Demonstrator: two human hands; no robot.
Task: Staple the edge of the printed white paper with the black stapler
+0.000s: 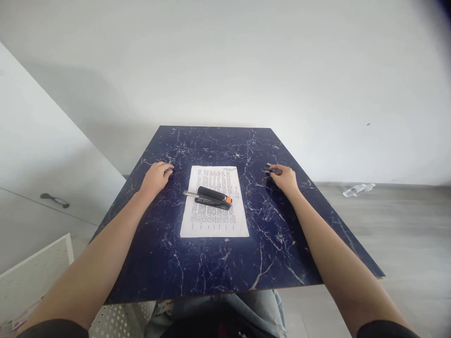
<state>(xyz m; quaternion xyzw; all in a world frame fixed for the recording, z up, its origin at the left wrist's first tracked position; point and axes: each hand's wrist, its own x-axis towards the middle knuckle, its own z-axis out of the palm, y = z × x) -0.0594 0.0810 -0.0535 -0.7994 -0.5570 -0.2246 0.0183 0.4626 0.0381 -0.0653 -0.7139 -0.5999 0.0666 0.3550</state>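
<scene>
A black stapler (213, 198) with an orange patch lies across a printed sheet of paper (214, 225) in the middle of the dark blue marbled table (225, 265). Its metal tray sticks out at the left end, past the paper's edge. Left of the paper, my left hand (158, 177) rests on the table, its fingers closed round a small dark thing, mostly hidden. On the other side, my right hand (283, 177) pinches a small greyish piece between thumb and fingers, close to the tabletop; what it is cannot be made out.
Behind the table's far edge rises a white wall (225, 65). A clear crumpled plastic item (358, 189) lies on the floor at the right. At the lower left is a white perforated surface (35, 267), below a panel with a dark handle (55, 200).
</scene>
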